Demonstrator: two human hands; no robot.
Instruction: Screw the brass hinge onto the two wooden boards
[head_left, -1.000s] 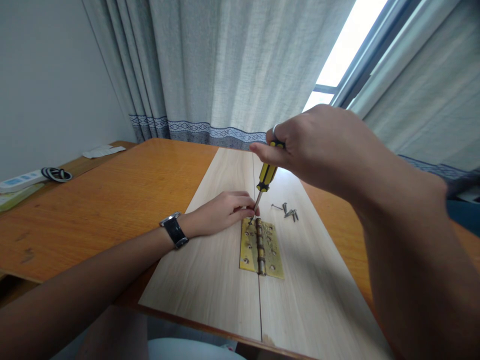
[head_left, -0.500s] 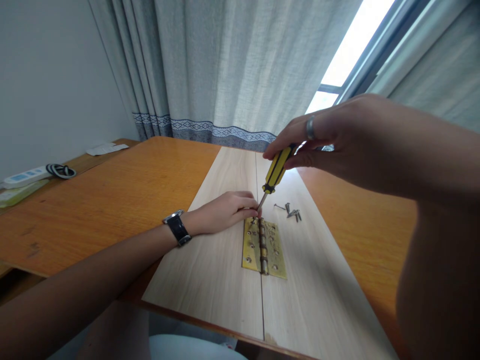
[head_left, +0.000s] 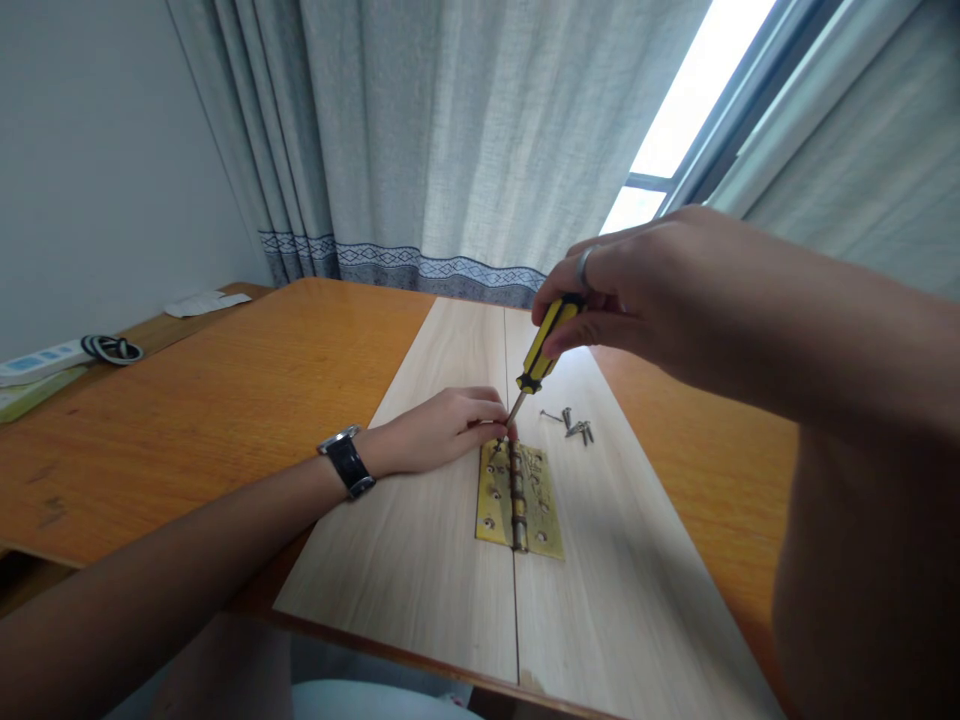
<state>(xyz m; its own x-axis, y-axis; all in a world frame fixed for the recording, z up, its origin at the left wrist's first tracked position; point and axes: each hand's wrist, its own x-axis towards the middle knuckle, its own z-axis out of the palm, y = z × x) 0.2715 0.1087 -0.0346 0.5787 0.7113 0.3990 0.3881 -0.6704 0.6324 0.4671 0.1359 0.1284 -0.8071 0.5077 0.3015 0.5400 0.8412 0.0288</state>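
Observation:
A brass hinge (head_left: 520, 505) lies open across the seam between two pale wooden boards (head_left: 420, 560). My right hand (head_left: 600, 300) is closed round the yellow and black handle of a screwdriver (head_left: 541, 350), which slants down to the left. Its tip reaches the upper left part of the hinge, at my left fingertips. My left hand (head_left: 461, 425) rests on the left board, its fingers pinched together beside the shaft; whatever they hold there is hidden. Several loose screws (head_left: 577, 427) lie on the right board, to the right of the hinge.
The boards lie on an orange-brown wooden table (head_left: 300, 350). A white power strip (head_left: 45, 360) with a coiled black cord sits at the far left, near some white paper (head_left: 206, 303). Grey curtains (head_left: 420, 130) hang behind the table, beside a window.
My right hand has turned a little on the screwdriver handle. The whole view has shifted slightly; my left hand stays at the top of the hinge.

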